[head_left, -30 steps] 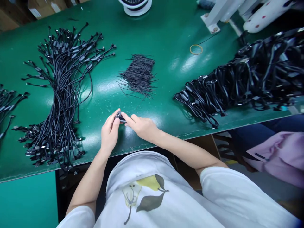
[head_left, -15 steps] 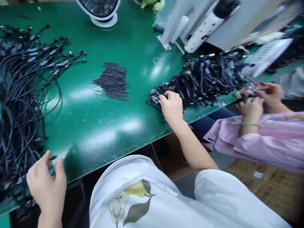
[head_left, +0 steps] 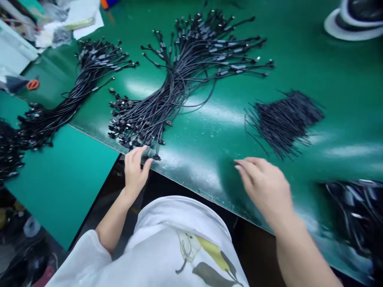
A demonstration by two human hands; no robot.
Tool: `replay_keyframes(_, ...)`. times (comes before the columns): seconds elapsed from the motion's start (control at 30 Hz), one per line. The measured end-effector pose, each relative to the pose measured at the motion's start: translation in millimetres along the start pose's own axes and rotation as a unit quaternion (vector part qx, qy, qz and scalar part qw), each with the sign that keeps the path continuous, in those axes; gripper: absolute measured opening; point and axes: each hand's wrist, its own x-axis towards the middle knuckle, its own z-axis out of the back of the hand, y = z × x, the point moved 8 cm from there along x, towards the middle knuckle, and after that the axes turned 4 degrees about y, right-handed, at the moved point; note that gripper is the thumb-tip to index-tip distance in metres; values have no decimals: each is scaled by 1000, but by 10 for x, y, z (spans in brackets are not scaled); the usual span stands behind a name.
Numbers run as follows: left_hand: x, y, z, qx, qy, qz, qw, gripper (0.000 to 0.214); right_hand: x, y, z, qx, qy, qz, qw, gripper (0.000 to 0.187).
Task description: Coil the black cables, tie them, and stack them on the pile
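Note:
At the near edge of the table, my left hand (head_left: 135, 169) reaches the connector ends of a large pile of black cables (head_left: 170, 89). Its thumb and fingers are apart, and no cable shows between them. My right hand (head_left: 266, 185) hovers over the green table (head_left: 197, 159), its thumb and fingertips drawn close together with nothing visible in them. Just beyond it lies a heap of thin black ties (head_left: 285, 119), not touched by the hand. At the right edge sit bundled black cables (head_left: 356, 211), blurred.
A second bunch of black cables (head_left: 80, 87) lies farther left, crossing toward a lower green board (head_left: 66, 175). Papers and plastic bags (head_left: 74, 22) are at the back left, with an orange ring (head_left: 32, 84) nearby. A white fan base (head_left: 347, 26) stands at the back right.
The view has swung left. My right hand has left the bundled cables and come to the middle of the table; my left hand has reached the connector ends of the large cable pile.

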Motion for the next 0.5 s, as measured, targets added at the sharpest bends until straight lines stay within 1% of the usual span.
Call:
replay_keyframes(0.03, -71, 147, 89, -2, -24, 30, 999, 43, 149, 244, -86, 6, 20, 44, 999, 28)
replay_keyframes(0.07, -154, 312, 139, 0, -29, 65, 997, 44, 274, 454, -166, 14, 35, 78, 996, 27)
replay_keyframes(0.1, -243, 479, 142, 2, -13, 100, 995, 46, 378, 637, -229, 25, 41, 107, 993, 25)
replay_keyframes(0.17, -425, 764, 29, -9, 64, 160, 985, 50, 535, 954, -336, 48, 54, 157, 985, 23)
replay_keyframes(0.23, -591, 943, -120, -46, 143, 217, 965, 47, 649, 1239, -410, 67, 72, 201, 975, 23)
replay_keyframes(0.3, -699, 999, -170, -94, 182, 270, 941, 44, 737, 1535, -438, 79, 91, 246, 962, 22)
replay_keyframes(0.33, -718, 987, -132, -111, 184, 287, 934, 44, 776, 1691, -437, 84, 100, 269, 954, 22)
replay_keyframes(0.37, -716, 960, -49, -124, 175, 296, 931, 44, 815, 1853, -427, 90, 105, 291, 947, 22)
replay_keyframes(0.43, -681, 890, 176, -161, 153, 304, 926, 39, 891, 2188, -396, 105, 102, 336, 930, 27)
replay_keyframes(0.47, -667, 859, 275, -200, 154, 309, 917, 35, 926, 2355, -378, 116, 90, 361, 921, 30)
replay_keyframes(0.5, -659, 832, 352, -252, 162, 314, 901, 31, 962, 2509, -367, 126, 73, 383, 912, 33)
